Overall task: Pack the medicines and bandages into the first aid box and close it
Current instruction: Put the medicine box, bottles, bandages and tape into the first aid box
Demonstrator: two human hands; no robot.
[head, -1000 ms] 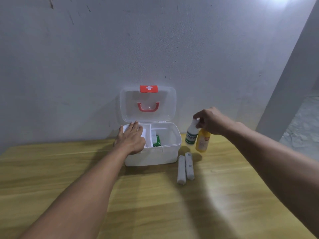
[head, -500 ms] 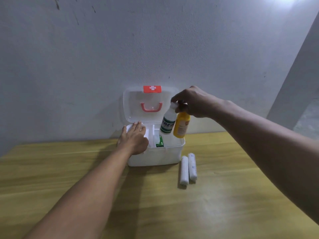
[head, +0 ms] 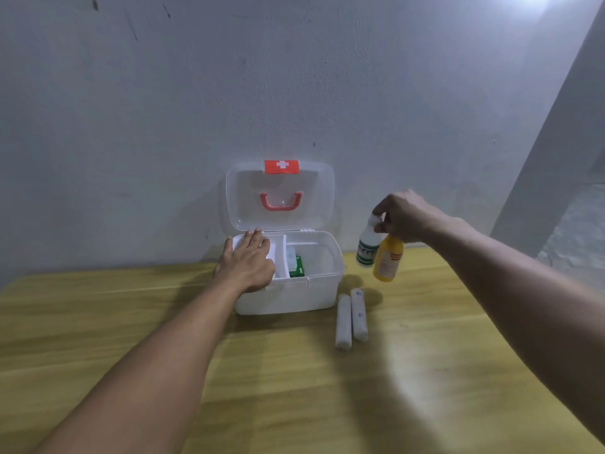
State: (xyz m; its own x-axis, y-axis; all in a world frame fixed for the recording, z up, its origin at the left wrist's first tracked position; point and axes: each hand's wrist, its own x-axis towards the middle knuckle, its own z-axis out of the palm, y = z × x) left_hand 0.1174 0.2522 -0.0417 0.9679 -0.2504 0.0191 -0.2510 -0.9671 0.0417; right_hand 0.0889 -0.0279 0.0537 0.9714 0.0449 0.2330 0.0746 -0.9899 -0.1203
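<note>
The white first aid box (head: 322,291) stands open against the wall, its clear lid (head: 311,204) with a red handle raised. A green packet (head: 297,267) lies in the box's right compartment. My left hand (head: 247,263) rests flat on the white tray in the left compartment. My right hand (head: 409,216) grips two bottles by their tops, a white bottle with a green label (head: 367,250) and a yellow bottle (head: 388,262). They hang just right of the box, above the table. Two white bandage rolls (head: 351,317) lie side by side in front of the box's right corner.
The wooden table (head: 294,388) runs up to a grey wall (head: 294,93) behind the box. At the right its edge meets a pillar, with a strip of floor (head: 576,231) beyond.
Half a second ago my right hand held both bottles over the box's right compartment. Now it holds them lower and to the right of the box. My left hand has stayed on the tray.
</note>
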